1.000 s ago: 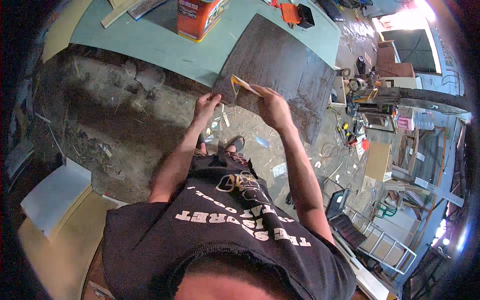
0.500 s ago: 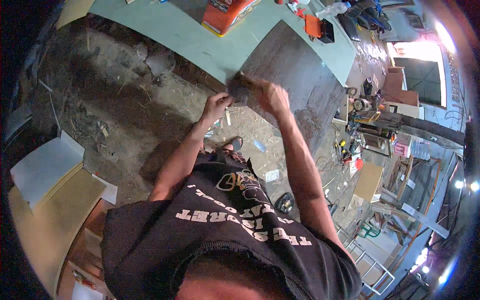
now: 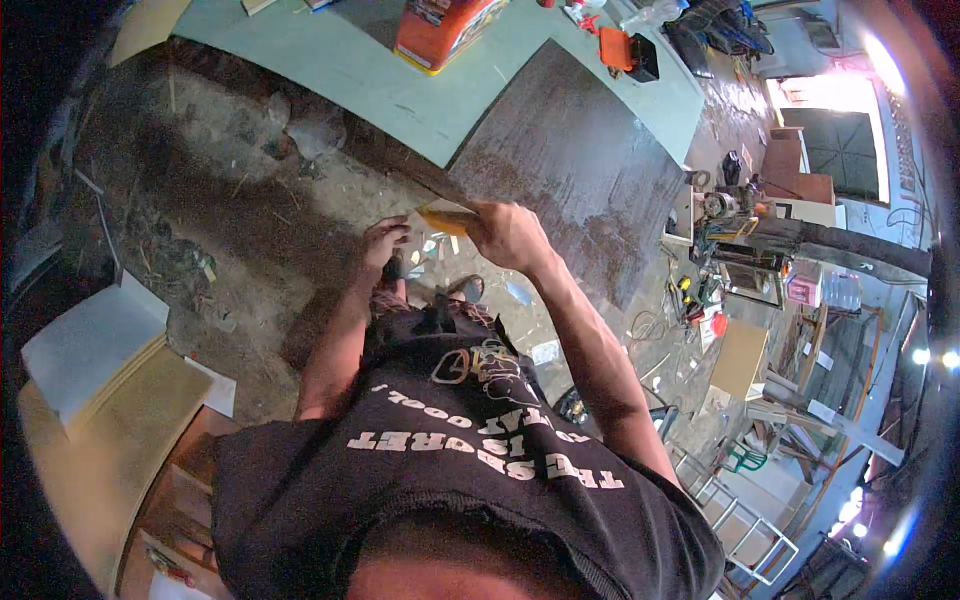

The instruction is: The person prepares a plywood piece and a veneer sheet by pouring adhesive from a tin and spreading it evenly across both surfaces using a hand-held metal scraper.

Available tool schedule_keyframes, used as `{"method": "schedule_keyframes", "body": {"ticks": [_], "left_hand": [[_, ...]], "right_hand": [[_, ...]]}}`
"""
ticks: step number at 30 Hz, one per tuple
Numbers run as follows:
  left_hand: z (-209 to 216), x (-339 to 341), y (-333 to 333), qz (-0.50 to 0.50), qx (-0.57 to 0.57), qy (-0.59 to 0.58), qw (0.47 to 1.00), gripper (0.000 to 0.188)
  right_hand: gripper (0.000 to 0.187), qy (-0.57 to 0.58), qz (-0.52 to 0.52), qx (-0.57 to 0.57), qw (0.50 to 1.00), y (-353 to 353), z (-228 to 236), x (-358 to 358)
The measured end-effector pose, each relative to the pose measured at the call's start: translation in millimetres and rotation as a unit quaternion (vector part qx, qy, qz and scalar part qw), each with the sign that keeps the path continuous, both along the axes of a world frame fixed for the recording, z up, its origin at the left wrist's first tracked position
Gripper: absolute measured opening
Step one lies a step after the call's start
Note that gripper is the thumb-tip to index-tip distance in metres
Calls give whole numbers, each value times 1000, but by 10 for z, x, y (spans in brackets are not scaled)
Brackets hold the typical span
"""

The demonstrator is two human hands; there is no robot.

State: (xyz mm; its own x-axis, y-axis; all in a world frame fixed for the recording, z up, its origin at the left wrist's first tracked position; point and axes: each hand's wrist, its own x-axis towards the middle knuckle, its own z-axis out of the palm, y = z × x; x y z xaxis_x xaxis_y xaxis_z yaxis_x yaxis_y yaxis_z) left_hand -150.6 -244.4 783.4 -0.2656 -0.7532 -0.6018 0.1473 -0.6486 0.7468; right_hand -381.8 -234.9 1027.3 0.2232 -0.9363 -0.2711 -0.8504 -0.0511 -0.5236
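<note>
A dark brown sheet (image 3: 590, 150) with a streaked, worn-looking surface lies over the near edge of a pale green table (image 3: 400, 100). Just off the sheet's near left corner, my right hand (image 3: 512, 238) is closed around a flat yellowish piece (image 3: 450, 218). It sticks out to the left, and its exact kind cannot be made out. My left hand (image 3: 385, 243) hovers a little farther left, below the table edge, with fingers loosely bent and nothing visible in them. The two hands do not touch.
An orange-red container (image 3: 450, 32) stands on the table, with an orange and black box (image 3: 628, 52) farther right. Scraps litter the floor under my hands. Stacked boards (image 3: 110, 370) lie at lower left; tools and a motor (image 3: 720, 205) sit at right.
My right hand has come off the sheet's corner, moving down and slightly left with the yellowish piece. My left hand has drawn left and down from the corner, and its fingers have loosened.
</note>
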Motion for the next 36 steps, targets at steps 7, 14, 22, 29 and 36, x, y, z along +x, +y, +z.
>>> {"method": "schedule_keyframes", "body": {"ticks": [7, 14, 22, 29, 36], "left_hand": [[-17, 105, 0, -8, 37, -18, 999, 29], [461, -507, -191, -67, -28, 6, 997, 27], [477, -386, 32, -87, 6, -74, 993, 23], [-893, 789, 391, -112, 37, -153, 981, 25], [-2155, 1231, 2005, 4, -140, -328, 934, 24]], "right_hand": [[32, -108, -111, -133, 979, 19, 738, -580], [29, -220, -200, -171, 939, 74, 1193, -1268], [22, -422, -359, -238, 798, 507, 951, -2548], [29, -599, -440, -127, 657, 668, -254, -2511], [31, -554, -509, -10, 658, 1574, -1870, -2295]]}}
